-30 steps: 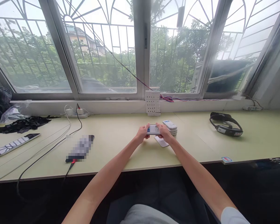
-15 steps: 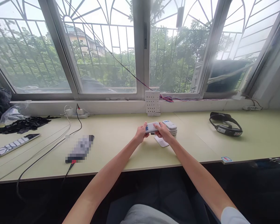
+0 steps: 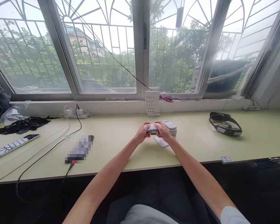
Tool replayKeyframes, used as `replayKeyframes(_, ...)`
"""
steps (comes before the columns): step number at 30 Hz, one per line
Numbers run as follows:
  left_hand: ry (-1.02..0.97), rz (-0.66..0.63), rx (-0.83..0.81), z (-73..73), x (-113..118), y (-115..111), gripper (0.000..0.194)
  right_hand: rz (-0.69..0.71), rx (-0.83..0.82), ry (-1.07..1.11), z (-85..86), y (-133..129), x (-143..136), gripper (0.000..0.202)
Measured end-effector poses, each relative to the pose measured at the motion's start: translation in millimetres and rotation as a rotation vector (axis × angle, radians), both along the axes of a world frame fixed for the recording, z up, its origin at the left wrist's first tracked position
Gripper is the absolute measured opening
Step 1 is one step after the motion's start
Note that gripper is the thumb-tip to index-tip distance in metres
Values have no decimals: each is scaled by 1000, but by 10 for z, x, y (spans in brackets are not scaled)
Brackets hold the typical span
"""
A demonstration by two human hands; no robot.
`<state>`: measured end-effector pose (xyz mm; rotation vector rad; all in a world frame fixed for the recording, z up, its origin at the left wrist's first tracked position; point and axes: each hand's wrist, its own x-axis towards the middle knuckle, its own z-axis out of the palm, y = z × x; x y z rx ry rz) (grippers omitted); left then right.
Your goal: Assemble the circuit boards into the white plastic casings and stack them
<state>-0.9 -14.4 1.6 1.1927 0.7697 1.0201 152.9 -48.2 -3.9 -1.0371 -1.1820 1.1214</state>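
Observation:
Between my two hands is a small white flat box-like item [image 3: 152, 127], raised over the table. My left hand [image 3: 142, 132] grips its left end, thumb on top. My right hand [image 3: 162, 130] grips the right end, its thumb also on top. Just right of and behind my right hand stands a stack of similar white items [image 3: 171, 127], the top one printed with blue. A flat white piece [image 3: 161, 142] lies on the table, partly hidden under my right hand. Something dark shows below the held item, too small to make out.
On the pale table [image 3: 121, 155], a blurred dark device [image 3: 80, 150], cables, a phone [image 3: 15, 145] and black straps [image 3: 25, 124] lie left. A black headband device [image 3: 226, 125] sits right. A white perforated block [image 3: 152, 103] stands against the window ledge.
The held item has tilted, so its top face shows less and its near edge shows more. Both hands have turned slightly with it and keep their grip.

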Motion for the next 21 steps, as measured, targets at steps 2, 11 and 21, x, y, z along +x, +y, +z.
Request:
replayKeyframes(2, 1, 2, 10, 11, 0, -21, 27, -8, 0, -19, 0, -9, -6, 39)
replayKeyframes(11, -5, -19, -24, 6, -6, -23, 22, 78, 81, -28, -40, -10, 4, 50)
replayKeyframes(21, 17, -16, -14, -18, -1, -15, 26, 97, 65, 24, -47, 16, 22, 48)
